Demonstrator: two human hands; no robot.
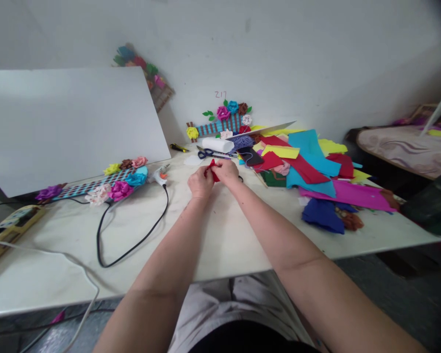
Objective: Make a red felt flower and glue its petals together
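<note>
Between my two hands, above the middle of the table, is a small piece of red crepe paper [215, 174]. My left hand [200, 182] is closed with its fingertips on the paper's left side. From the right, my right hand [227, 171] pinches the same piece. The fingers cover most of it, so its exact shape is hard to make out. Just beyond the hands lie dark-handled scissors [205, 153] and a white roll [218, 144]. A black phone [251, 156] rests to the right of them.
Colourful crepe paper sheets [308, 157] pile up at right. A glue gun [159, 175] with a looping black cord [103, 245] lies left, beside a flower-decorated woven guitar shape [95, 185]. A large white board [73, 122] leans behind. A power strip [16, 228] sits at far left.
</note>
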